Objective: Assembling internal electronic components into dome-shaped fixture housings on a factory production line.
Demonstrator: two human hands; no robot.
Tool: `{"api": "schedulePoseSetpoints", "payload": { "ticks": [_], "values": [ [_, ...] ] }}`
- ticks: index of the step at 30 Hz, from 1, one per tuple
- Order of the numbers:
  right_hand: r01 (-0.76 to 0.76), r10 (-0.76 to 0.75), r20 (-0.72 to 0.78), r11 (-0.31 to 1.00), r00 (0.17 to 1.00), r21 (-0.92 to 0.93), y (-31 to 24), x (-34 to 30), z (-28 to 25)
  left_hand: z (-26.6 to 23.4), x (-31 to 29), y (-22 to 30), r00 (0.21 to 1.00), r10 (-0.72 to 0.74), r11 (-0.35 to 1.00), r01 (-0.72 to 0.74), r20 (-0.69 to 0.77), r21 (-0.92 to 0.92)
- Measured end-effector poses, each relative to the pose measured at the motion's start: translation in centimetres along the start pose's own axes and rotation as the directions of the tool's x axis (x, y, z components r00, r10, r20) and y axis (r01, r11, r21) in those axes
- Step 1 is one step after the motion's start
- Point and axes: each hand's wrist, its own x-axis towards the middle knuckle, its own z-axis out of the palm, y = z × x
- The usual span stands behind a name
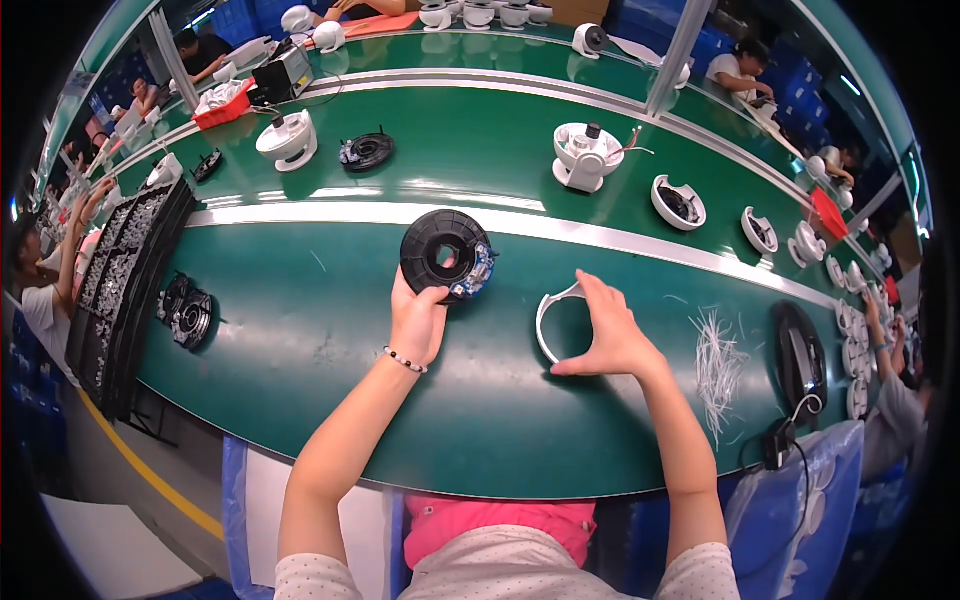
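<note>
My left hand grips the lower edge of a round black plastic housing, raised over the green bench. A hole runs through its middle, and a small blue circuit board sits on its right side. To the right, my right hand spans a thin white plastic ring, thumb at the near end and fingers at the far end. The ring is apart from the housing, and its right side is hidden by the hand. Another black round part with silvery pieces lies at the bench's left.
A black rack of small parts stands at the left edge. Right of my right hand lie a pile of thin white strips and a black tool-like object with a cable. White half-assembled units stand on the conveyor beyond. Other people sit around.
</note>
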Motion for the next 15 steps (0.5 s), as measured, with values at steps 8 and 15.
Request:
{"api": "schedulePoseSetpoints", "payload": {
  "ticks": [8,15],
  "values": [
    [0.169,0.176,-0.235,0.327,0.956,0.93,-7.4,4.1,4.1,0.6,-1.9,-1.0,0.978,-0.138,0.99,0.135,0.157,0.028],
    [0.326,-0.041,-0.343,0.434,0.938,0.84,-8.7,5.4,4.0,-2.0,-0.4,3.5,0.67,-0.43,0.851,0.525,0.604,0.023]
  ]
}}
